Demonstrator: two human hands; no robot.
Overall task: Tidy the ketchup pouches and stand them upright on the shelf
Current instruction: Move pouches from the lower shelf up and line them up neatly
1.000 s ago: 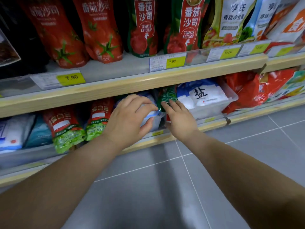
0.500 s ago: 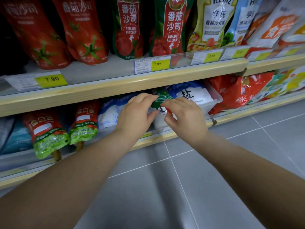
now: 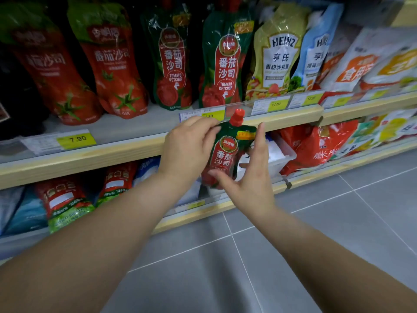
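We're holding one green ketchup pouch [image 3: 228, 154] upright in the air, in front of the wooden edge of the upper shelf [image 3: 126, 152], red cap [image 3: 237, 117] pointing up and label facing us. Left hand [image 3: 187, 150] is gripping the pouch at its upper left corner, fingers curled around the top edge near the spout. Right hand [image 3: 250, 177] is sitting against the pouch's right side with fingers spread open: thumb crossing the lower front, index finger running straight up beside the right edge; we can't tell if the rest of that hand is actually clamping it from behind. The pouch isn't touching either shelf. On the upper shelf behind it, two matching green ketchup pouches [image 3: 222, 62] are standing upright side by side, and two red ketchup pouches [image 3: 90, 71] are leaning to their left. Heinz pouches [image 3: 277, 53] are standing to the right of the green ones. Yellow price tags [image 3: 76, 139] are running along the shelf rail. On the lower shelf [image 3: 225, 206], two more red and green pouches [image 3: 65, 204] are lying tipped forward, left of our arms. Grey tile floor [image 3: 316, 222] is underneath.
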